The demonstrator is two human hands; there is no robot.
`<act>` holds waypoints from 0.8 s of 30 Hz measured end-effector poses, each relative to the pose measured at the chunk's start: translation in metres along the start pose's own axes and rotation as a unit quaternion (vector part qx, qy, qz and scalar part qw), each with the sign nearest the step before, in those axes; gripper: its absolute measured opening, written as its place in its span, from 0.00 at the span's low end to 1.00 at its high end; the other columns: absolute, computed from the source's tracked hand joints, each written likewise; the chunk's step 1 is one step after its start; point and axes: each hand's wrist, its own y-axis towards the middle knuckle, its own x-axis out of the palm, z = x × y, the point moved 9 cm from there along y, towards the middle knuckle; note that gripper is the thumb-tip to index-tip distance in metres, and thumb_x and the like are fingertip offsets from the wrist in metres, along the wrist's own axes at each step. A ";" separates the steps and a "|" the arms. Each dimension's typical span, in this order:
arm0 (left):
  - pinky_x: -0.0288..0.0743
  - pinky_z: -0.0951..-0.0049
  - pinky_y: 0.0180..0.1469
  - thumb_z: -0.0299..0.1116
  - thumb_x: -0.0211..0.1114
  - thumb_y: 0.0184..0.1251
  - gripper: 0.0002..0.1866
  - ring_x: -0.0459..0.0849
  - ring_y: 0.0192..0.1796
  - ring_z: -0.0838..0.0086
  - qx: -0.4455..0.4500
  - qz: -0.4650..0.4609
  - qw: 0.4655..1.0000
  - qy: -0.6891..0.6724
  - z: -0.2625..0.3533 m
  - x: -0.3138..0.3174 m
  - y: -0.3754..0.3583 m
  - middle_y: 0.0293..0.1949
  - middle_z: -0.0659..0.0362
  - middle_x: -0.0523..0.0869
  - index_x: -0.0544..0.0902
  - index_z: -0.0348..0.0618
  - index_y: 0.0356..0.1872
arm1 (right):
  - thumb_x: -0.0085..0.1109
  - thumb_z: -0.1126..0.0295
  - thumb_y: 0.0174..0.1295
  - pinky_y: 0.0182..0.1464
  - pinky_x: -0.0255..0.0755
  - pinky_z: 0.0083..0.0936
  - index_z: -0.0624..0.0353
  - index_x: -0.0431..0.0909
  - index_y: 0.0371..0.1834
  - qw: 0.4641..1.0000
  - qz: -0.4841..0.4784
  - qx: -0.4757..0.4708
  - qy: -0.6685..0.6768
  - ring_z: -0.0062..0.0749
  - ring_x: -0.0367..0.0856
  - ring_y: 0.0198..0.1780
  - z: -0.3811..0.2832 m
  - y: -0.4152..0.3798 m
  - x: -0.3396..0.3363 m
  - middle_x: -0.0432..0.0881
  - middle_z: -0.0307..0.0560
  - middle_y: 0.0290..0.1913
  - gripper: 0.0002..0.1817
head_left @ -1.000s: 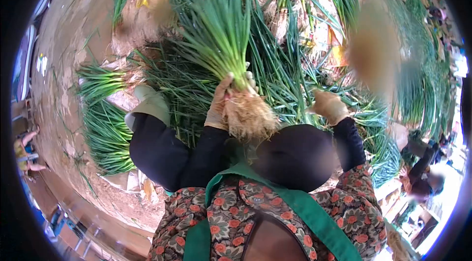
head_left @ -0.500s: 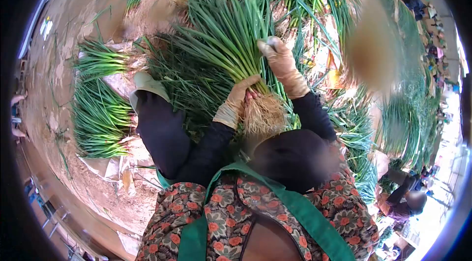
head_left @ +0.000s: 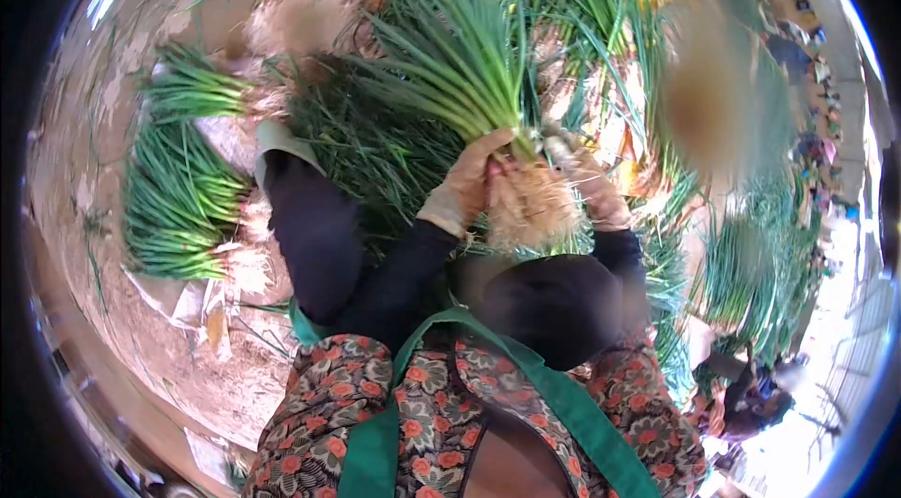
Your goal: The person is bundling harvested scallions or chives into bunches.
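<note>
Gripping the scallion bunch (head_left: 469, 76) at chest height above the heap (head_left: 375, 151), left hand (head_left: 474, 183) closed around its neck above the roots (head_left: 526, 207), right hand (head_left: 587, 183) clasping beside them; likely light, floppy, bruising easily, best held at that firm neck.

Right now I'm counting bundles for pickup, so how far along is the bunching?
Done: bundles lie stacked on the ground at left. In hand: left hand and right hand grip a bunch of green onions by its roots. Left: a loose heap lies beneath.
</note>
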 end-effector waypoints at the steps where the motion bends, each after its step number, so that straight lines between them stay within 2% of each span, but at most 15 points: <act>1: 0.79 0.71 0.44 0.38 0.64 0.58 0.19 0.82 0.38 0.72 0.030 0.015 0.999 0.015 -0.002 -0.009 0.014 0.39 0.55 0.83 0.78 0.37 0.47 | 0.52 0.54 0.65 0.40 0.72 0.20 0.63 0.69 0.56 0.995 0.008 0.001 0.098 0.27 0.77 0.41 -0.021 -0.002 0.009 0.78 0.48 0.43 0.25; 4: 0.77 0.74 0.43 0.40 0.64 0.57 0.18 0.81 0.38 0.72 0.064 0.034 0.994 0.079 0.019 0.026 0.023 0.42 0.53 0.82 0.81 0.39 0.43 | 0.52 0.56 0.65 0.33 0.68 0.19 0.62 0.70 0.52 0.937 -0.028 0.064 0.342 0.24 0.73 0.33 -0.058 -0.017 0.033 0.75 0.43 0.36 0.21; 5: 0.77 0.78 0.36 0.38 0.66 0.55 0.15 0.80 0.32 0.74 0.202 0.007 0.967 0.156 0.041 0.037 0.027 0.39 0.55 0.83 0.82 0.40 0.41 | 0.52 0.56 0.65 0.31 0.66 0.19 0.61 0.70 0.50 0.916 -0.044 0.072 0.392 0.23 0.71 0.31 -0.069 -0.020 0.038 0.74 0.42 0.34 0.20; 6: 0.75 0.81 0.25 0.36 0.67 0.54 0.15 0.79 0.23 0.77 0.185 0.039 0.981 0.038 0.052 0.045 0.025 0.36 0.55 0.83 0.82 0.40 0.40 | 0.52 0.57 0.65 0.29 0.65 0.18 0.61 0.71 0.49 0.897 -0.064 0.076 0.431 0.22 0.70 0.28 -0.079 -0.021 0.043 0.74 0.40 0.32 0.19; 9: 0.71 0.81 0.16 0.35 0.68 0.53 0.13 0.76 0.17 0.79 0.290 0.062 0.954 0.046 0.099 0.044 0.030 0.27 0.58 0.81 0.80 0.38 0.36 | 0.52 0.58 0.66 0.23 0.61 0.17 0.59 0.72 0.45 0.853 -0.117 0.088 0.501 0.19 0.65 0.20 -0.106 -0.023 0.060 0.71 0.35 0.26 0.15; 11: 0.71 0.79 0.18 0.37 0.65 0.55 0.11 0.77 0.18 0.78 0.403 0.078 0.898 0.160 0.166 0.037 0.009 0.24 0.59 0.80 0.78 0.39 0.32 | 0.52 0.59 0.66 0.19 0.58 0.17 0.58 0.73 0.42 0.843 -0.128 0.088 0.514 0.17 0.62 0.15 -0.121 -0.020 0.068 0.69 0.32 0.22 0.13; 12: 0.71 0.78 0.18 0.37 0.64 0.56 0.11 0.78 0.18 0.77 0.457 0.095 0.859 0.210 0.200 0.034 -0.004 0.23 0.60 0.79 0.77 0.40 0.30 | 0.51 0.60 0.66 0.15 0.52 0.14 0.58 0.72 0.38 0.859 -0.093 0.094 0.494 0.14 0.58 0.14 -0.119 -0.017 0.068 0.65 0.30 0.18 0.12; 13: 0.71 0.78 0.21 0.37 0.62 0.57 0.11 0.78 0.21 0.77 0.568 0.141 0.647 0.489 0.238 0.062 -0.050 0.23 0.60 0.79 0.77 0.40 0.29 | 0.50 0.60 0.67 0.16 0.53 0.14 0.58 0.72 0.38 0.858 -0.119 0.057 0.497 0.15 0.58 0.13 -0.116 -0.014 0.065 0.64 0.30 0.16 0.12; 14: 0.71 0.77 0.24 0.38 0.61 0.59 0.10 0.79 0.23 0.77 0.654 0.263 0.328 0.629 0.262 0.081 -0.100 0.23 0.60 0.79 0.78 0.40 0.29 | 0.49 0.61 0.67 0.16 0.54 0.15 0.59 0.72 0.38 0.855 -0.144 0.016 0.499 0.15 0.57 0.12 -0.105 -0.010 0.058 0.64 0.31 0.15 0.12; 15: 0.71 0.78 0.24 0.37 0.61 0.59 0.09 0.78 0.23 0.78 0.596 0.204 0.530 0.568 0.301 0.052 -0.113 0.24 0.60 0.79 0.79 0.41 0.31 | 0.49 0.60 0.67 0.15 0.53 0.15 0.59 0.73 0.40 0.876 -0.138 0.027 0.462 0.17 0.55 0.11 -0.084 -0.005 0.048 0.64 0.30 0.15 0.13; 16: 0.71 0.78 0.25 0.37 0.61 0.59 0.09 0.77 0.24 0.78 0.525 0.146 0.737 0.401 0.333 0.017 -0.126 0.25 0.60 0.80 0.79 0.42 0.33 | 0.47 0.60 0.68 0.16 0.54 0.17 0.60 0.74 0.38 0.909 -0.040 0.073 0.408 0.17 0.55 0.11 -0.024 -0.001 0.026 0.64 0.30 0.15 0.14; 17: 0.71 0.78 0.26 0.37 0.61 0.59 0.09 0.76 0.24 0.79 0.451 0.147 0.851 0.227 0.357 -0.017 -0.145 0.27 0.61 0.80 0.80 0.43 0.35 | 0.47 0.60 0.68 0.16 0.55 0.17 0.60 0.75 0.37 0.955 -0.025 0.068 0.287 0.17 0.57 0.12 -0.028 -0.008 0.020 0.65 0.31 0.15 0.14; 18: 0.69 0.82 0.26 0.37 0.62 0.59 0.09 0.73 0.22 0.80 0.480 0.153 0.826 0.252 0.395 -0.066 -0.159 0.26 0.62 0.80 0.80 0.44 0.34 | 0.47 0.60 0.68 0.16 0.56 0.17 0.59 0.75 0.35 0.985 -0.008 0.064 0.161 0.17 0.59 0.13 -0.030 -0.016 0.014 0.66 0.32 0.15 0.14; 20: 0.71 0.83 0.32 0.39 0.64 0.59 0.13 0.76 0.29 0.82 0.466 0.273 0.763 0.354 0.414 -0.116 -0.241 0.28 0.66 0.78 0.83 0.41 0.37 | 0.46 0.59 0.69 0.18 0.56 0.16 0.57 0.76 0.33 0.956 -0.010 0.206 0.210 0.16 0.63 0.16 0.007 -0.039 0.020 0.67 0.32 0.16 0.15; 24: 0.66 0.85 0.28 0.37 0.62 0.60 0.15 0.70 0.25 0.85 0.429 0.340 0.803 0.238 0.408 -0.312 -0.311 0.26 0.66 0.77 0.79 0.39 0.45 | 0.54 0.62 0.61 0.23 0.65 0.22 0.54 0.77 0.47 0.926 -0.060 0.370 0.040 0.23 0.72 0.21 0.128 -0.080 0.000 0.75 0.36 0.25 0.14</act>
